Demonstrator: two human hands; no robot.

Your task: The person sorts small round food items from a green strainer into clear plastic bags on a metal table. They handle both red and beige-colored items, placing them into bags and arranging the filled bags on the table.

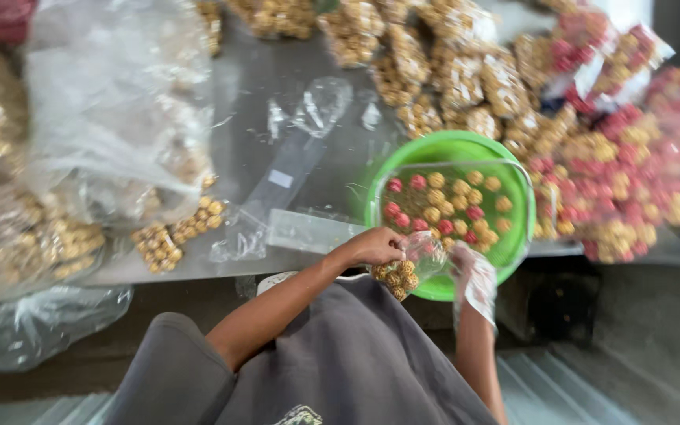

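from the head view, the left hand [375,245] pinches the top of a small clear bag [407,267] of yellow balls at the counter [253,86] edge. the bag hangs down. the right hand [472,271], in a clear plastic glove, looks loosely curled beside it. just behind sits a green bowl [450,149]. packed bags [623,173] crowd the right side.
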